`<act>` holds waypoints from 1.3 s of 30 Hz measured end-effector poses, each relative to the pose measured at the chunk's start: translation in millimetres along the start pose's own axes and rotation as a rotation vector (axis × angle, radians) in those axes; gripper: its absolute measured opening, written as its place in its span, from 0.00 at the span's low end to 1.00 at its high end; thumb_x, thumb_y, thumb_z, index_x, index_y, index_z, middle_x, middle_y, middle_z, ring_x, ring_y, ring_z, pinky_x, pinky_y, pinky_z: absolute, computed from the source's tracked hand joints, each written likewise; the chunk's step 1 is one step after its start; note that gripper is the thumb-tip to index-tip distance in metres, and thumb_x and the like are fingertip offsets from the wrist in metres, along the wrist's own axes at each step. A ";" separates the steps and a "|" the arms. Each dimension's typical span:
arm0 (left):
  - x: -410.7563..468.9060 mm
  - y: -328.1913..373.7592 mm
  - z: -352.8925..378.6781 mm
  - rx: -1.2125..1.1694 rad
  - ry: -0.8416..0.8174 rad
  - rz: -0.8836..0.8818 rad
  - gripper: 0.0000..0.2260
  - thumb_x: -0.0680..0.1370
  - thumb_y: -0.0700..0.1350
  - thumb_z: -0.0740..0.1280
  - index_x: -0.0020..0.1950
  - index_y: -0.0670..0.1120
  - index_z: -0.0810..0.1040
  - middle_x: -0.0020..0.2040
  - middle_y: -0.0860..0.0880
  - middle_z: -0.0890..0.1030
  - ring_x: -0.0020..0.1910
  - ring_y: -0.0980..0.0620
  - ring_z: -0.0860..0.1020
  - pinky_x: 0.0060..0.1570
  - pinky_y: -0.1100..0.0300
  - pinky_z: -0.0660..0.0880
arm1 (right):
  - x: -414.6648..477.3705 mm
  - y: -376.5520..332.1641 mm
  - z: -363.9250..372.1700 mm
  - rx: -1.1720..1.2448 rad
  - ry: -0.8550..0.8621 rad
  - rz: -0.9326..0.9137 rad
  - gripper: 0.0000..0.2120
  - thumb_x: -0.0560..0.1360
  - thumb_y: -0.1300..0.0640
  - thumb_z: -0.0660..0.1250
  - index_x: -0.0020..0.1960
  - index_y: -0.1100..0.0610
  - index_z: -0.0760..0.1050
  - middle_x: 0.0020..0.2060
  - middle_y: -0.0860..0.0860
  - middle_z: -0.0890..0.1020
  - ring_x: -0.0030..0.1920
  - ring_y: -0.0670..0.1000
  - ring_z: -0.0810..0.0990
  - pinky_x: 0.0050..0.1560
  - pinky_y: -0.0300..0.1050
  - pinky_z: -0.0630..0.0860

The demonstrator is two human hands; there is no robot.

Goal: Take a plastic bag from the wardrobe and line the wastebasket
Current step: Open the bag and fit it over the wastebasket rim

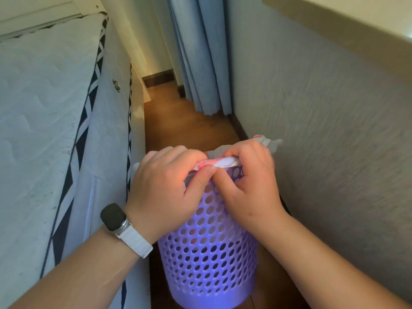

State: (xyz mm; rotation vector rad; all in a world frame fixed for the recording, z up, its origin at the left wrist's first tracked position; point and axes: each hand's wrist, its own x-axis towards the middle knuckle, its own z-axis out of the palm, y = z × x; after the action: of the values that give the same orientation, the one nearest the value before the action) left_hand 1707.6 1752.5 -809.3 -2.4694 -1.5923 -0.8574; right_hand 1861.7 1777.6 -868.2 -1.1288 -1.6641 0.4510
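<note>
The left hand [166, 188] and the right hand [247, 181] are close together, thumbs almost touching, and both pinch the plastic bag [219, 162] at the near rim of the wastebasket [207, 264]. The bag is white and pink, between the fingers and over the rim. The purple wastebasket stands on the wooden floor [189, 128], between the mattress [44, 119] and the wall [334, 130].

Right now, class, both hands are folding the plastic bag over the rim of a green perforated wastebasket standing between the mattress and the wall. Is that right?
Not quite: the wastebasket is purple, not green, as the head view shows. The rest holds: the left hand and right hand pinch the plastic bag at its rim, between the mattress and the wall.
</note>
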 end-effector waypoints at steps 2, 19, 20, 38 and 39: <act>0.3 -7.3 -2.0 0.020 -0.026 0.031 0.14 0.79 0.54 0.60 0.47 0.46 0.80 0.38 0.51 0.77 0.37 0.47 0.75 0.36 0.48 0.71 | -1.0 -2.1 -0.1 0.046 -0.024 0.025 0.11 0.71 0.47 0.66 0.48 0.54 0.74 0.43 0.47 0.76 0.47 0.50 0.74 0.51 0.57 0.72; 3.5 -22.0 -7.3 -0.044 0.044 -0.085 0.10 0.75 0.50 0.59 0.39 0.47 0.74 0.34 0.55 0.73 0.33 0.53 0.71 0.32 0.57 0.67 | 6.0 20.5 -20.1 0.099 0.022 -0.031 0.13 0.77 0.50 0.66 0.56 0.55 0.81 0.51 0.43 0.80 0.56 0.46 0.78 0.60 0.45 0.73; 3.2 -21.0 -6.5 -0.052 0.053 -0.098 0.10 0.76 0.50 0.59 0.39 0.47 0.74 0.33 0.55 0.72 0.33 0.54 0.70 0.31 0.58 0.67 | 5.9 21.5 -19.5 0.081 0.070 -0.069 0.11 0.77 0.53 0.66 0.56 0.56 0.82 0.51 0.44 0.81 0.55 0.46 0.79 0.60 0.45 0.74; 2.9 -28.8 -0.8 -0.064 0.066 -0.166 0.10 0.74 0.50 0.61 0.37 0.47 0.75 0.32 0.54 0.74 0.33 0.51 0.72 0.32 0.52 0.72 | -2.9 33.3 -17.0 -0.097 0.043 -0.334 0.06 0.75 0.65 0.67 0.43 0.64 0.82 0.40 0.56 0.83 0.43 0.57 0.81 0.48 0.45 0.75; 3.0 -28.4 -0.5 -0.061 0.067 -0.171 0.10 0.74 0.50 0.61 0.37 0.47 0.75 0.32 0.54 0.73 0.33 0.51 0.72 0.31 0.52 0.72 | -2.6 32.6 -15.7 -0.092 0.009 -0.315 0.05 0.75 0.65 0.67 0.44 0.63 0.82 0.41 0.56 0.83 0.43 0.57 0.81 0.47 0.46 0.75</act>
State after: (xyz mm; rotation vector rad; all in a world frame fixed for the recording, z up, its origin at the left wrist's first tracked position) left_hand 1683.8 1767.7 -813.8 -2.3425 -1.8008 -1.0146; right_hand 1890.7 1787.8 -887.5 -0.9103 -1.8307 0.1694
